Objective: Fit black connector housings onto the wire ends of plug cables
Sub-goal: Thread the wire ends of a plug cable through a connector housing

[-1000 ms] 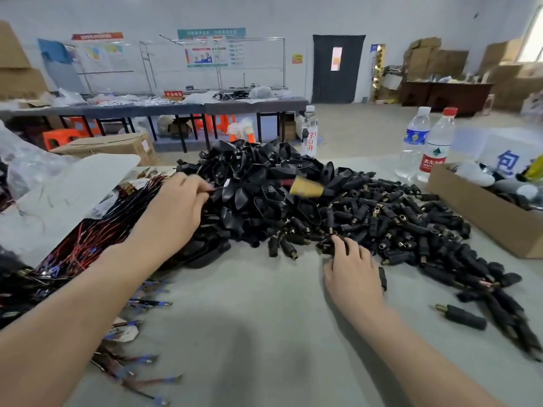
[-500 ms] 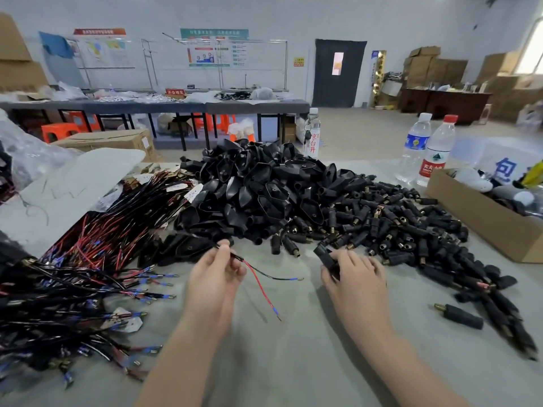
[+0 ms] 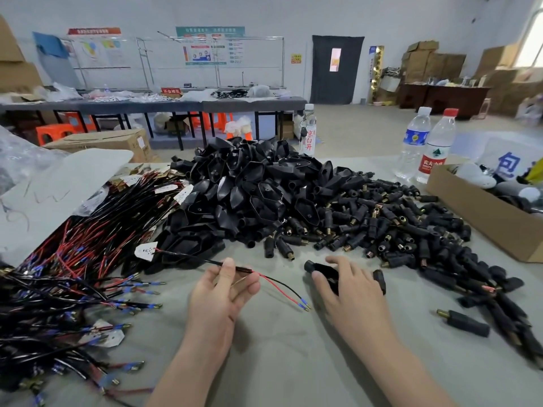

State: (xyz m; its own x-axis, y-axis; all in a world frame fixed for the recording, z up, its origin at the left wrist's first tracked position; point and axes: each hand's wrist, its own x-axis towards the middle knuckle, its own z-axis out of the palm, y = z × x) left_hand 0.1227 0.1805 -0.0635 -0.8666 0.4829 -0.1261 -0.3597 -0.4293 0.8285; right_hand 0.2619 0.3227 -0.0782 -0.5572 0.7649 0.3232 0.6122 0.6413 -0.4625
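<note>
The left hand (image 3: pixel 223 292) is pinching a plug cable (image 3: pixel 188 257) in its grip, its wire ends (image 3: pixel 302 305) pointing right along the surface (image 3: pixel 279 362) toward the connector housing (image 3: pixel 321 271), which the right hand (image 3: pixel 352 289) is gripping just beside them.

A single wide-angle view looks from the person's head, forward and down across the grey cloth-covered worktable (image 3: pixel 293 362). Both bare forearms enter from the near edge, with the left hand (image 3: pixel 219 292) and right hand (image 3: pixel 349 286) close below the lens. The heap of black plastic housings (image 3: pixel 249 186) fills the middle distance. The white wall (image 3: pixel 264 13) and dark door (image 3: pixel 338 69) sit small and far at the top.
</note>
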